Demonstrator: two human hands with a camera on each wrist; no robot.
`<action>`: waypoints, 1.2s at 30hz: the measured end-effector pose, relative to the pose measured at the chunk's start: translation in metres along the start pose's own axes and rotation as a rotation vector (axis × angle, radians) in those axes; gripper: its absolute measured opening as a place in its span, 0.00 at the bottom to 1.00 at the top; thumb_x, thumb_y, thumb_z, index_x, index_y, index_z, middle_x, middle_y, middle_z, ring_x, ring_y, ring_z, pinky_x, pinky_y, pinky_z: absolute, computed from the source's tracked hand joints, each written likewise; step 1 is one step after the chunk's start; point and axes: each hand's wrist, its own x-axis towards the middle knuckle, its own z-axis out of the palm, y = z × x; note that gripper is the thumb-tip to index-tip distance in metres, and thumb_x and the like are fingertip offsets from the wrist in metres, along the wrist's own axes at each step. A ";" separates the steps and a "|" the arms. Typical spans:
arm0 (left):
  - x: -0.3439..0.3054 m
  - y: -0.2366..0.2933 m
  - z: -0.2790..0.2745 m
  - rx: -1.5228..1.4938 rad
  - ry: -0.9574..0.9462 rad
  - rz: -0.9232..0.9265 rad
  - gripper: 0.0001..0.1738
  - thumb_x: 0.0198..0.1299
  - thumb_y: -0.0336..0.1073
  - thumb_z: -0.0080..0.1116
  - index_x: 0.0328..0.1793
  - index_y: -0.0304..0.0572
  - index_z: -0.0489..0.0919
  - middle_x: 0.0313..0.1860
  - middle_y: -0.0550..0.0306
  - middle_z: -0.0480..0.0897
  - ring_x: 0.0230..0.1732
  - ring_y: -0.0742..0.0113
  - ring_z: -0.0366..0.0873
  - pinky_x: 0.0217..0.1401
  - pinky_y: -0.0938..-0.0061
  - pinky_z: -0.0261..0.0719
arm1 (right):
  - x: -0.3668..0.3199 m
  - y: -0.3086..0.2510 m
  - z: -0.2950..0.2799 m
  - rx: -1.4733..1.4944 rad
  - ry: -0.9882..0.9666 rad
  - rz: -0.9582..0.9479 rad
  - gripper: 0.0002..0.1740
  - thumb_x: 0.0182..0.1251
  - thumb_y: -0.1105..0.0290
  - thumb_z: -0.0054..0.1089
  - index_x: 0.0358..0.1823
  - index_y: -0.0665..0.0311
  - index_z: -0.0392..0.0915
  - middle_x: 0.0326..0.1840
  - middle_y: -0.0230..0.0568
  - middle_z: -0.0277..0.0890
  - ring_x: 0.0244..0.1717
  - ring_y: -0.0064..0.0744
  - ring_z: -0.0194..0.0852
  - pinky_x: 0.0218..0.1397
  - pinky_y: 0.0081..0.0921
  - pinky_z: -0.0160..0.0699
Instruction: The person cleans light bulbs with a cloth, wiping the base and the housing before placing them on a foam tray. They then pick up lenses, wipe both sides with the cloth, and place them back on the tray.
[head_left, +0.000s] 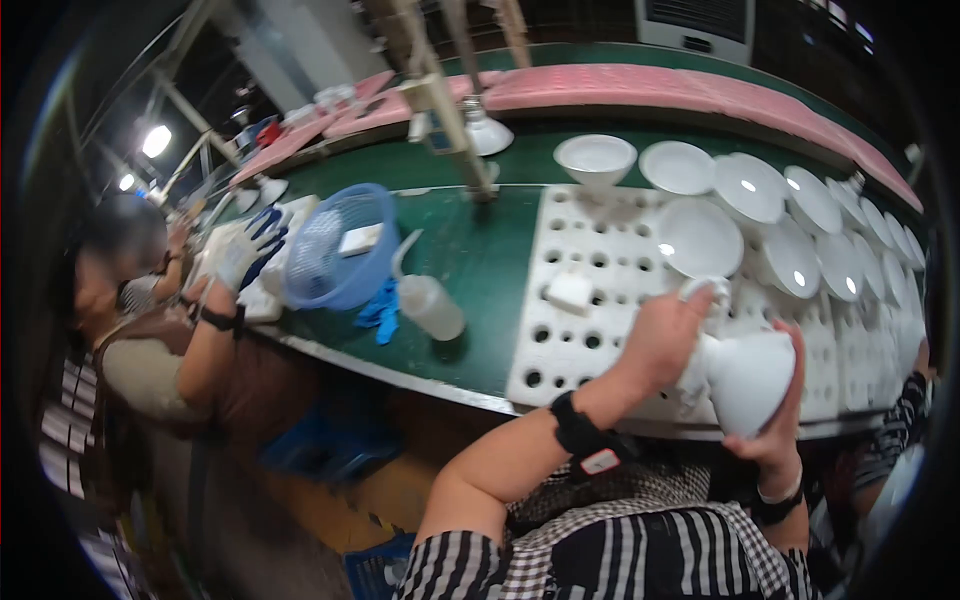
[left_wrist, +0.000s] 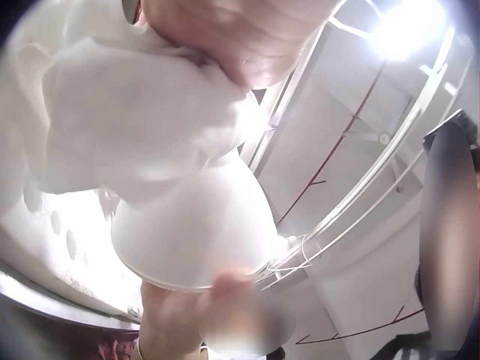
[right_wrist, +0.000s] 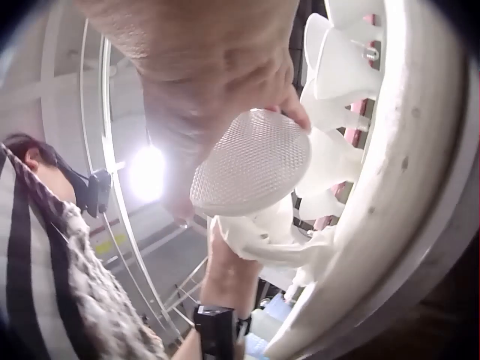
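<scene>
- White lamp [head_left: 752,382]: lower right of the head frame, held up off the table [head_left: 480,262], in front of the white holed tray [head_left: 577,361].
- Right grip [head_left: 783,420]: clasped on the lamp's wide end, at its lower right; the right wrist view has fingers at the rim, textured face showing.
- Left grip [head_left: 662,340]: closed on a white cloth [head_left: 690,388], bunched about the narrow end; exact finger positions hidden by cloth.
- Key relation: lamp sits between both hands. Long axis slants, narrow end to the upper left, wide face to the lower right. Left is nearer the neck, right nearer the face.
- Cloth touches the lamp; in the left wrist view it covers the neck, bowl bare below.
- Around: more white lamps [head_left: 748,188] standing in rows, upper right; white block [head_left: 571,290] on the tray, left of the hands.
- Further left: squeeze bottle [head_left: 431,308] and blue basket [head_left: 308,278], well apart from the lamp.
</scene>
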 end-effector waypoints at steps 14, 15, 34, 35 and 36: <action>-0.017 0.026 0.016 0.646 -0.009 0.822 0.23 0.50 0.38 0.64 0.53 0.40 0.82 0.61 0.39 0.72 0.62 0.42 0.70 0.64 0.53 0.70 | -0.002 0.011 -0.001 1.353 -0.035 0.863 0.45 0.65 0.35 0.51 0.72 0.60 0.57 0.67 0.50 0.67 0.65 0.51 0.70 0.55 0.65 0.79; -0.010 0.020 0.011 0.742 -0.014 0.830 0.22 0.49 0.40 0.65 0.51 0.42 0.82 0.54 0.42 0.76 0.51 0.45 0.75 0.51 0.58 0.76 | -0.001 0.005 -0.002 1.389 -0.096 0.885 0.45 0.65 0.32 0.47 0.72 0.59 0.59 0.67 0.51 0.67 0.65 0.53 0.70 0.55 0.68 0.77; -0.012 0.021 0.028 0.715 0.046 0.912 0.20 0.53 0.33 0.62 0.54 0.42 0.82 0.51 0.49 0.80 0.51 0.51 0.76 0.55 0.52 0.69 | -0.003 0.024 -0.003 0.078 0.085 -0.020 0.78 0.33 0.63 0.86 0.81 0.61 0.32 0.76 0.54 0.47 0.73 0.45 0.55 0.75 0.39 0.58; -0.020 0.024 0.037 0.660 -0.114 0.965 0.23 0.50 0.34 0.63 0.55 0.43 0.82 0.53 0.50 0.81 0.54 0.52 0.77 0.59 0.51 0.68 | -0.004 0.027 -0.004 -0.028 0.096 -0.091 0.74 0.34 0.63 0.85 0.80 0.63 0.39 0.75 0.54 0.50 0.74 0.46 0.54 0.76 0.40 0.55; -0.028 0.025 0.049 0.672 -0.269 1.009 0.27 0.46 0.36 0.64 0.58 0.48 0.82 0.57 0.51 0.80 0.58 0.52 0.76 0.65 0.51 0.67 | -0.007 0.030 -0.005 -0.026 0.091 -0.089 0.74 0.34 0.63 0.85 0.80 0.63 0.39 0.75 0.54 0.50 0.74 0.46 0.54 0.76 0.40 0.55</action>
